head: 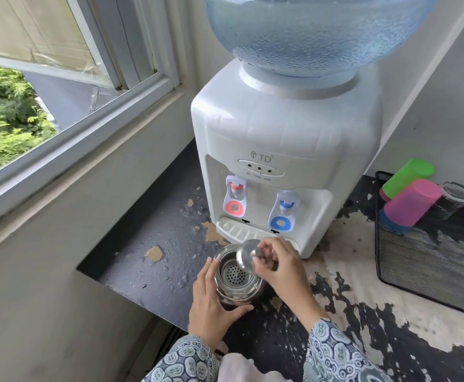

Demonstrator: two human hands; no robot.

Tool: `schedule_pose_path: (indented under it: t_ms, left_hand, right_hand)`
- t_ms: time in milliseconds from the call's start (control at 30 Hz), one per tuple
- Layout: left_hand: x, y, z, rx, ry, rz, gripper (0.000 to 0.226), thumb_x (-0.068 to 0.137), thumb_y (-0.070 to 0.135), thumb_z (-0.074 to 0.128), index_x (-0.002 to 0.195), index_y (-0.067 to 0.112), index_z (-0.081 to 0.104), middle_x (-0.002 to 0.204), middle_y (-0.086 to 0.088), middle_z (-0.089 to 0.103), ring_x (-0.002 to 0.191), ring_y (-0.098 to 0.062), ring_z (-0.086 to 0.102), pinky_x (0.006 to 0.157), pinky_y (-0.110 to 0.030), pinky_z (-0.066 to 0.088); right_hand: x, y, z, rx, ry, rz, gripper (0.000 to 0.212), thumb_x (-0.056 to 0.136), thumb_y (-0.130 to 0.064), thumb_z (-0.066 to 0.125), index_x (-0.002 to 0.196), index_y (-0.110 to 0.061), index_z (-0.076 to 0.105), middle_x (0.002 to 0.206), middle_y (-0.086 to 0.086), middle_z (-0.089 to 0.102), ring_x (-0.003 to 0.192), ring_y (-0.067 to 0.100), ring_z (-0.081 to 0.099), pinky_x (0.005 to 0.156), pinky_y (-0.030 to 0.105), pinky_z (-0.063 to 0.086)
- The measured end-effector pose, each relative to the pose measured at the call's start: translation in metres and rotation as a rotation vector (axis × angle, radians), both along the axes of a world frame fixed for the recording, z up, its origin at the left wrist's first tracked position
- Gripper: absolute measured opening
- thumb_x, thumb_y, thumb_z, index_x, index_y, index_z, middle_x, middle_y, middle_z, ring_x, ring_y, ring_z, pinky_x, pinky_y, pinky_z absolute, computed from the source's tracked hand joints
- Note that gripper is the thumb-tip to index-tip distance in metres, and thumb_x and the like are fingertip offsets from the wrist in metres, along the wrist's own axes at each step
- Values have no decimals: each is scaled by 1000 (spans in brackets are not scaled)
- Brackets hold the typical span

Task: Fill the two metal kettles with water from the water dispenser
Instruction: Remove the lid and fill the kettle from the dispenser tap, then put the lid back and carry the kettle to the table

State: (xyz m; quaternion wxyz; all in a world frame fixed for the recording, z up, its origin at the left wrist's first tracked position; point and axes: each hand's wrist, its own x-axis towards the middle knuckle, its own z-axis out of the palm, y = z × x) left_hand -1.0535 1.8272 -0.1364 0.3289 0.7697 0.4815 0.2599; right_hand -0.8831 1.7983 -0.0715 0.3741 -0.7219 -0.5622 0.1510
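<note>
A shiny metal kettle (232, 288) stands on the dark counter just in front of the white water dispenser (280, 150). Its mouth is uncovered and a perforated strainer (234, 274) shows inside. My left hand (211, 304) wraps around the kettle's left side and base. My right hand (276, 267) pinches the knob of the round metal lid (246, 253), which is tilted up over the kettle's far right rim. The dispenser has a red tap (235, 198) on the left and a blue tap (282, 213) on the right above a drip tray (239, 231). Only one kettle is in view.
A big blue water bottle (316, 31) sits on top of the dispenser. At the right a black mesh tray (407, 260) holds green, pink and clear cups lying on their sides. The counter (153, 232) has peeling paint. An open window is at the left.
</note>
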Motion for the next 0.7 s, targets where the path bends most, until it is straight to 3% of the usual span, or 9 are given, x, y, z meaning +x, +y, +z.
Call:
schedule_pose_path:
  t_ms: [200, 367, 567, 700]
  left_hand:
    - [0, 0, 0, 10, 5, 7, 107, 49, 64, 74, 135, 45, 12, 146, 2, 29, 130, -4, 26, 106, -21, 24]
    - [-1, 3, -1, 37, 11, -6, 107, 48, 80, 62, 135, 44, 13, 140, 9, 30, 130, -5, 29, 106, -26, 28]
    - [-8, 7, 2, 45, 63, -62, 93, 50, 70, 68, 128, 51, 22, 142, 10, 29, 127, -6, 33, 103, -24, 32]
    - [-9, 7, 5, 56, 81, -84, 93, 52, 62, 74, 127, 54, 20, 139, 18, 23, 129, -3, 31, 102, -20, 31]
  right_hand:
    - [-22, 18, -4, -38, -100, 122, 22, 75, -38, 49, 90, -22, 53, 82, -13, 50, 80, 9, 48, 78, 28, 42]
    - [-20, 14, -11, -70, -158, 138, 22, 75, -39, 47, 87, -22, 53, 76, -14, 45, 74, 8, 42, 73, 28, 40]
    - [-23, 15, -8, -118, -131, 181, 28, 78, -38, 46, 98, -19, 53, 92, -8, 52, 87, 11, 44, 79, 20, 32]
    - [-13, 14, -8, -229, -54, 271, 39, 78, -38, 64, 112, -23, 52, 110, -5, 47, 103, 10, 41, 88, 18, 30]
